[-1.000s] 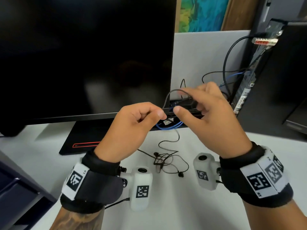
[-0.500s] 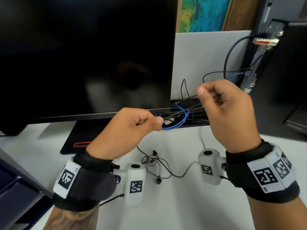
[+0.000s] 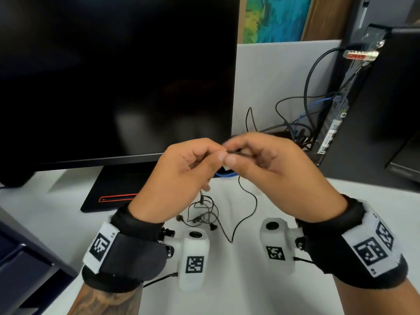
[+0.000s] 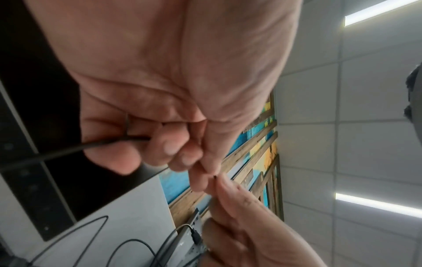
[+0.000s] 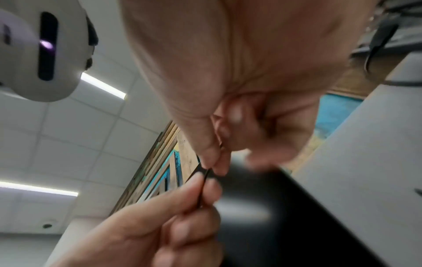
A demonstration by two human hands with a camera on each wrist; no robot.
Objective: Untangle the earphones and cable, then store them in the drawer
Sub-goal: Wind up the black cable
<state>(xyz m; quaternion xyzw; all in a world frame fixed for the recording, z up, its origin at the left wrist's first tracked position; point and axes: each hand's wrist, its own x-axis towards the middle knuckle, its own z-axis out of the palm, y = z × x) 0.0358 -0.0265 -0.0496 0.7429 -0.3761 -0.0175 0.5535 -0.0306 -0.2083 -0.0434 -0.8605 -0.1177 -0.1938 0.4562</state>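
Note:
Both hands meet above the white desk point(image 3: 295, 212). My left hand point(image 3: 218, 153) pinches a thin black cable point(image 3: 256, 202), and my right hand point(image 3: 233, 154) pinches the same cable right beside it. A slack loop of it hangs down onto the desk. The earphones point(image 3: 204, 212) lie in a small black tangle below the hands. In the left wrist view the cable point(image 4: 91, 147) runs under my curled fingers point(image 4: 169, 150). In the right wrist view my right hand point(image 5: 214, 168) nips the cable point(image 5: 206, 174) at thumb and forefinger. A dark blue drawer unit point(image 3: 27, 258) stands at the lower left.
A big black monitor point(image 3: 113, 76) on its stand point(image 3: 118, 187) fills the back left. A black computer tower point(image 3: 375, 98) with several plugged cables point(image 3: 306, 87) stands at the back right. A blue cable point(image 3: 225, 175) lies behind the hands.
My right hand has come down and left from its raised pull and now meets the left hand. The cable has gone slack into a loop on the desk.

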